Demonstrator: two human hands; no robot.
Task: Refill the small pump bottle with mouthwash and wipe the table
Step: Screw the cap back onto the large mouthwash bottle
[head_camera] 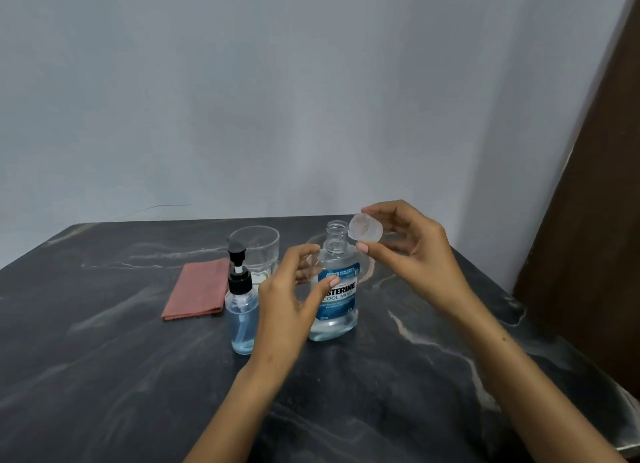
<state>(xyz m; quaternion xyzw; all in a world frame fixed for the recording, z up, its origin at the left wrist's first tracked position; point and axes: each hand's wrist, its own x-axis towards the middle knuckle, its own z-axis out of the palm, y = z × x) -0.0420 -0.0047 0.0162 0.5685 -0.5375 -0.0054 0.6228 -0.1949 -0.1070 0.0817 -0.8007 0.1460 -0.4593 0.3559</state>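
Note:
A clear mouthwash bottle with a blue label stands upright on the dark marble table, its neck uncapped. My right hand holds its clear cap just right of the neck. My left hand wraps the bottle's left side, thumb on the label. The small pump bottle, black pump on top and a little blue liquid inside, stands just left of my left hand. A folded reddish cloth lies flat further left.
An empty drinking glass stands behind the pump bottle. A grey wall runs behind the table's far edge. A brown wooden panel rises at the right, close to the table's right edge.

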